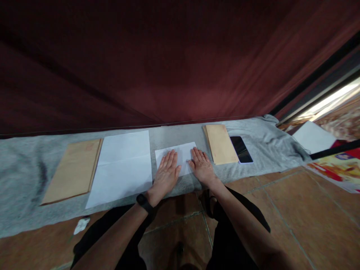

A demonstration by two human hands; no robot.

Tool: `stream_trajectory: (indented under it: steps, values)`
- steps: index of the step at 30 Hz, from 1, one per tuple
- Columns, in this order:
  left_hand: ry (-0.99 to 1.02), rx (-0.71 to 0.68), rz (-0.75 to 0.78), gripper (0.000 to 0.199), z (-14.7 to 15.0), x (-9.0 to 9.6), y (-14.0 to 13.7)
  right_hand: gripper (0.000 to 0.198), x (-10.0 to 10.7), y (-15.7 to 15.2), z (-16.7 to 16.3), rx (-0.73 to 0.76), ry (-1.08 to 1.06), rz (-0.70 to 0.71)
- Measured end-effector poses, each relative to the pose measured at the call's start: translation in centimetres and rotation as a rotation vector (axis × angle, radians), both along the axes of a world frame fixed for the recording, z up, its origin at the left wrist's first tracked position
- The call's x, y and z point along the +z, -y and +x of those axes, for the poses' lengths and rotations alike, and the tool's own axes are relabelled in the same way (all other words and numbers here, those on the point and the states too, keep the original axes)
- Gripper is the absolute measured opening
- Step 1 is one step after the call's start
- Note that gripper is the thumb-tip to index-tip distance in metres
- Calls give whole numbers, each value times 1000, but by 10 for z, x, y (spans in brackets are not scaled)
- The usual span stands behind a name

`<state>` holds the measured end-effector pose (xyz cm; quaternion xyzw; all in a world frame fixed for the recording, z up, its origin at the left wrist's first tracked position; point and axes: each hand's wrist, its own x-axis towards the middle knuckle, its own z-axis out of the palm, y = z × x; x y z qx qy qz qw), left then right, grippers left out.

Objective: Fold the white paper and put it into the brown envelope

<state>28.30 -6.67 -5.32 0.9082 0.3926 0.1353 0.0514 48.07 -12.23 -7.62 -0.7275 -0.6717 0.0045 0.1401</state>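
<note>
A small white sheet of paper (183,153), perhaps folded, lies on the grey cloth in front of me. My left hand (167,171) rests flat on its left part with the fingers stretched out. On the right part of the same paper lies my right hand (201,165), flat, its fingers extended. A larger white sheet (126,161) with a crease across it lies left of my left hand. Close to the right hand is a stack of brown envelopes (222,144). More brown envelopes (73,168) lie beyond the large sheet at the left.
A phone (241,149) lies right of the envelope stack on the grey cloth (264,138). Dark red fabric (168,75) hangs behind the surface. Crumpled white tissue (81,225) lies at the lower left. At the right is a colourful printed sheet (339,168) above the tiled floor (303,210).
</note>
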Motion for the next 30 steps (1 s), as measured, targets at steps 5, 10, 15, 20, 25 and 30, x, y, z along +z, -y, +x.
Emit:
stream_trajectory:
  steps: [5, 10, 15, 20, 25, 30]
  values:
    - [-17, -92, -20, 60, 27, -10, 2, 59, 0, 0, -2, -8, 0, -3]
    - [-35, 46, -9, 63, 22, -16, -20, 61, 2, -1, -1, -12, 7, -22]
    - [-43, 195, 0, 66, 8, -17, -38, 61, 4, -1, 0, -17, 6, -40]
    - [-23, 314, 8, 65, -7, -19, -41, 62, 3, 1, 4, -43, -1, -37]
    - [-10, 301, 73, 63, -16, -9, -40, 61, 4, 6, 6, -76, -7, -1]
    - [-109, 131, -17, 58, 0, 13, -55, 59, 10, 12, -2, 9, -24, 44]
